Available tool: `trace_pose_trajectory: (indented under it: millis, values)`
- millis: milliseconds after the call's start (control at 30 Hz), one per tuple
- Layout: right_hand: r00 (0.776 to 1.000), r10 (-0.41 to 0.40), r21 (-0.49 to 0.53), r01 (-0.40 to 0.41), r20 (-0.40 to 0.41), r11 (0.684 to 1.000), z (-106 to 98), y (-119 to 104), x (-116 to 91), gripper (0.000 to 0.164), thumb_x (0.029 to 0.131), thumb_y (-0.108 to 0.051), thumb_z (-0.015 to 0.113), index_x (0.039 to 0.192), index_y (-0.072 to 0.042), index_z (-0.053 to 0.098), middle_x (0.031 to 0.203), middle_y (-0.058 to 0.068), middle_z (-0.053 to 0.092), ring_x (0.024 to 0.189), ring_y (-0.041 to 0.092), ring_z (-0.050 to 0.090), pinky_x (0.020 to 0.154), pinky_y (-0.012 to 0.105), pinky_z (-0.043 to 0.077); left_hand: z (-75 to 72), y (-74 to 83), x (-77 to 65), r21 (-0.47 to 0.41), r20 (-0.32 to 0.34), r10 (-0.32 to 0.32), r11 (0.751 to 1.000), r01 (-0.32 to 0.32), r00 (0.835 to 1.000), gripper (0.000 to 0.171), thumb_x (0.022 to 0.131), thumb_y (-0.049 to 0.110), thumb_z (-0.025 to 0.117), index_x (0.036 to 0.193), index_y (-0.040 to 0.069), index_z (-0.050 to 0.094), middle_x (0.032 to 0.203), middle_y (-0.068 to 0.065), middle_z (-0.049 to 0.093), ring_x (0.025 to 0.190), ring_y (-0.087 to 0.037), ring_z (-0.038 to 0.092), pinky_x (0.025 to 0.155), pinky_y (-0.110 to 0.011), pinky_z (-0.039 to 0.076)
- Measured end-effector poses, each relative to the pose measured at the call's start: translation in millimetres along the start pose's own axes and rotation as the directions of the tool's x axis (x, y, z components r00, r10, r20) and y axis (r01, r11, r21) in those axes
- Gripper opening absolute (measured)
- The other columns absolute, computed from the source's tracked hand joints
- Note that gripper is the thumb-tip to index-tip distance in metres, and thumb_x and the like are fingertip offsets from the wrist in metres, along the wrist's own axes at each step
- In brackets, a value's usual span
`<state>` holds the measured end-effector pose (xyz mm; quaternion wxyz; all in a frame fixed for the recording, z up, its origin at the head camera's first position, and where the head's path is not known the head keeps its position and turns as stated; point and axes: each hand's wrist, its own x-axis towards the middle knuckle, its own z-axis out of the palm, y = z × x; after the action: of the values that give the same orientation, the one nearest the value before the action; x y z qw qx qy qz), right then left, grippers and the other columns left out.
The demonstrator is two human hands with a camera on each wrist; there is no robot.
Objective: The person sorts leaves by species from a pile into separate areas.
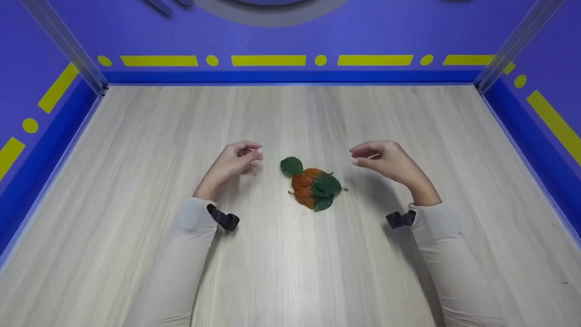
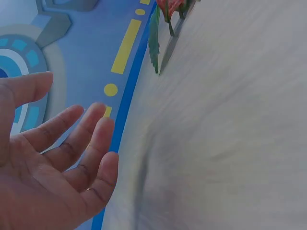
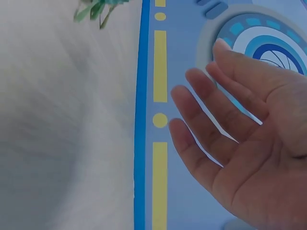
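A small pile of leaves lies mid-table in the head view, with orange-brown leaves [image 1: 302,186] partly covered by toothed green leaves [image 1: 327,183]. One more green leaf [image 1: 291,166] overlaps the pile's upper left. To the left of the pile hovers my left hand [image 1: 240,158], its fingers loosely bent around nothing. On the other side my right hand [image 1: 379,156] is raised above the table, fingers relaxed and holding nothing. Both palms show in the wrist views, and only part of the pile appears at the top edge of each, such as a green leaf [image 2: 153,40] in the left wrist view.
The pale wood-grain table [image 1: 290,272] is bounded by a blue-purple back wall [image 1: 290,43] with yellow markings. Similar side walls [image 1: 27,91] stand left and right, with metal posts at the corners. A black wrist camera [image 1: 223,218] sits on each sleeve.
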<state>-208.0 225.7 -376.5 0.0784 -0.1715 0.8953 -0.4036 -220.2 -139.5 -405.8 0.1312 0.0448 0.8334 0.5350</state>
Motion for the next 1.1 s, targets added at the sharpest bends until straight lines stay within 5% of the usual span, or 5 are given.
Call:
trace_pose_trajectory:
  millis: [267, 600, 933, 1100]
  values:
    - [0.993, -0.042, -0.002, 0.042, 0.109, 0.999, 15, -6, 12, 0.027, 0.091, -0.02, 0.067, 0.111, -0.002, 0.07, 0.107, 0.011, 0.072, 0.098, 0.022, 0.065, 0.089, 0.038, 0.05, 15.3, 1.0, 5.4, -0.034, 0.089, -0.108, 0.993, 0.111, 0.99, 0.043, 0.101, 0.032, 0.048, 0.133, 0.003, 0.05, 0.114, -0.018, 0.066, 0.089, -0.021, 0.065, 0.072, -0.027, 0.049]
    - [0.982, -0.086, -0.002, 0.088, 0.168, 0.996, 32, -12, 28, 0.022, 0.091, -0.014, 0.066, 0.108, 0.0, 0.071, 0.103, 0.013, 0.072, 0.091, 0.019, 0.066, 0.081, 0.03, 0.05, 27.9, -1.1, 9.3, -0.138, 0.107, -0.164, 0.974, 0.178, 0.981, 0.046, 0.101, 0.025, 0.048, 0.139, 0.0, 0.042, 0.118, -0.02, 0.065, 0.082, -0.013, 0.066, 0.074, -0.023, 0.052]
    - [0.979, -0.041, -0.01, 0.044, 0.199, 0.999, 42, -14, 39, 0.024, 0.094, -0.016, 0.062, 0.11, 0.0, 0.071, 0.11, 0.015, 0.07, 0.1, 0.025, 0.064, 0.087, 0.039, 0.05, 38.9, -1.3, 12.9, -0.303, 0.149, -0.228, 0.916, 0.264, 0.962, 0.045, 0.101, 0.017, 0.048, 0.138, -0.006, 0.039, 0.097, -0.012, 0.066, 0.075, -0.011, 0.068, 0.072, -0.023, 0.056]
    - [0.975, -0.018, -0.03, 0.025, 0.223, 0.999, 46, -15, 45, 0.025, 0.094, -0.018, 0.061, 0.11, -0.002, 0.071, 0.111, 0.014, 0.07, 0.104, 0.025, 0.063, 0.089, 0.04, 0.049, 42.6, 0.7, 14.1, -0.327, 0.152, -0.228, 0.907, 0.266, 0.962, 0.043, 0.1, 0.015, 0.049, 0.136, -0.007, 0.041, 0.094, -0.012, 0.066, 0.074, -0.012, 0.068, 0.072, -0.023, 0.056]
